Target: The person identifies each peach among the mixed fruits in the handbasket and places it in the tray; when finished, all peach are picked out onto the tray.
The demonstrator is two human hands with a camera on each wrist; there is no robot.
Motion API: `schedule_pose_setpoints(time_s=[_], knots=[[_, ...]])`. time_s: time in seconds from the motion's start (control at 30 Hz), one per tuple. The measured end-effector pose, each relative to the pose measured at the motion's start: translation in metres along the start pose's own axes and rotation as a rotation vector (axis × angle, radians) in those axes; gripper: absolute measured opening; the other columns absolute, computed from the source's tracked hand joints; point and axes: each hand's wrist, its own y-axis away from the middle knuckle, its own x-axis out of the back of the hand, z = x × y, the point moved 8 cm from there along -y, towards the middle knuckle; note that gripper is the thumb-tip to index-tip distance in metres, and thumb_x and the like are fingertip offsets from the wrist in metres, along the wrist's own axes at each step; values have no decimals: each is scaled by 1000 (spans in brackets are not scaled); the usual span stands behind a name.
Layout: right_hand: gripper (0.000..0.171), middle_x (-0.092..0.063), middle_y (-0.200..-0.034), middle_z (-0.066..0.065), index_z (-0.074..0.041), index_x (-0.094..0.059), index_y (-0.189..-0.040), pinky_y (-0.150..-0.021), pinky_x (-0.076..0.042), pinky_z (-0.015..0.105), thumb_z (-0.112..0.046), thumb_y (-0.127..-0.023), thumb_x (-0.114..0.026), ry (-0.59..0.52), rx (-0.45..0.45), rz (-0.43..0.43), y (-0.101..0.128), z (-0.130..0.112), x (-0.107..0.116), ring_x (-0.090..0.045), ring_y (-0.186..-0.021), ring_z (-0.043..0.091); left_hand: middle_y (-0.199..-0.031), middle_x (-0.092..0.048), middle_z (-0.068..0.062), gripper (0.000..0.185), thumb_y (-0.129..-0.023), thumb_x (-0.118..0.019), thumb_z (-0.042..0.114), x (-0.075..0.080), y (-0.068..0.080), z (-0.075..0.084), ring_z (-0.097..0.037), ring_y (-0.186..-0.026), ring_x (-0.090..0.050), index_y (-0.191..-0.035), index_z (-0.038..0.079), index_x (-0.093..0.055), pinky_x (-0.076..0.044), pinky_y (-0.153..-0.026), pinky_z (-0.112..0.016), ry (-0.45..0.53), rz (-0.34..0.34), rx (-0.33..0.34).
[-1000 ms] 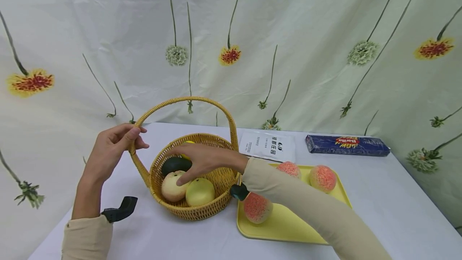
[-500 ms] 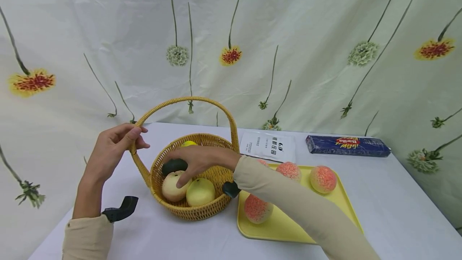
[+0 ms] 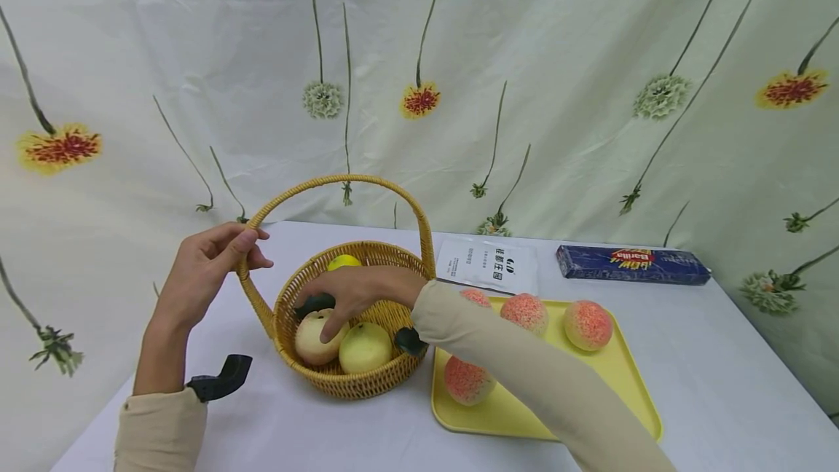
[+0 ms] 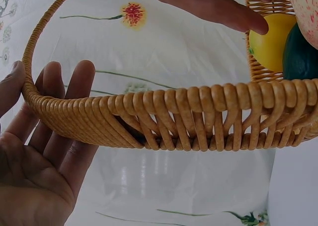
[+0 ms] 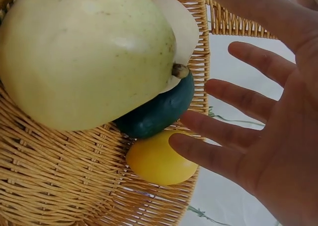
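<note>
A wicker basket (image 3: 350, 386) stands left of the middle in the head view. My left hand (image 3: 203, 257) holds its tall handle (image 3: 354, 178) on the left side, thumb in front and fingers behind. Over the basket's opening hovers my right hand (image 3: 344, 290), fingers spread with nothing in them. Beneath it lie a dark green avocado-like fruit (image 3: 316, 303), partly covered by the hand, and a pale peach-toned fruit (image 3: 314, 344). A pale green round fruit (image 3: 365, 348) with a short stem sits beside them. The yellow fruit (image 5: 163, 159) is at the basket's back, close to the right fingertips.
Right of the basket is a yellow tray (image 3: 518, 421) with several pink-speckled peaches (image 3: 588, 325), crossed by the right sleeve. A white packet (image 3: 488, 264) and a blue Barilla box (image 3: 632, 265) lie at the table's back, before a flowered curtain (image 3: 557, 93).
My right hand and forearm have shifted slightly left and toward me, exposing more of the yellow fruit and the tray's peaches. The left hand still holds the handle in the same place.
</note>
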Motion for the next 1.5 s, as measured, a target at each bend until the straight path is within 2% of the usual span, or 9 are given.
schedule_pose_setpoints(time_s=[0.3,0.57,0.93,1.13,1.27,1.5], knots=[[64,-46,-143,-6,-20,-48,-140,-99,-37,19,-28,-82,-75,-38,-72,-46,-4,3,-7,-44,-125,6,-74,-69,-4,27,-101,-50,24,0,-1,1,-18,-78,-69,-106,0,-62,-42,-81,-19,15,0,-16],[63,-47,-141,-5,-22,-47,-140,-98,-38,21,-27,-84,-75,-39,-98,-63,-8,10,-12,-45,-125,8,-73,-69,-4,26,-101,-50,23,0,-1,2,-17,-77,-69,-105,0,-62,-45,-79,-16,7,0,-20],[60,-47,-141,-4,-22,-47,-139,-99,-38,21,-25,-85,-73,-58,-107,-71,-10,13,-14,-44,-127,9,-75,-69,-9,28,-100,-50,24,0,0,2,-16,-77,-69,-107,0,-62,-41,-81,-19,4,6,0],[57,-47,-141,-4,-21,-50,-137,-99,-37,19,-23,-85,-73,-25,-75,-81,-14,7,-20,-43,-127,8,-76,-69,-10,29,-101,-50,25,1,1,0,-16,-77,-69,-107,0,-62,-41,-81,-19,0,5,10],[58,-48,-139,-5,-23,-51,-136,-95,-38,18,-24,-83,-74,-8,-88,-76,-16,5,-22,-44,-123,7,-76,-69,-11,29,-101,-50,25,1,2,0,-18,-78,-70,-107,0,-62,-41,-82,-19,1,6,7],[58,-49,-135,-7,-25,-51,-135,-87,-39,16,-26,-82,-75,39,-106,-77,-17,4,-23,-46,-111,5,-74,-69,-4,27,-101,-50,23,0,0,1,-14,-76,-68,-106,-1,-62,-43,-79,-19,14,0,-17]])
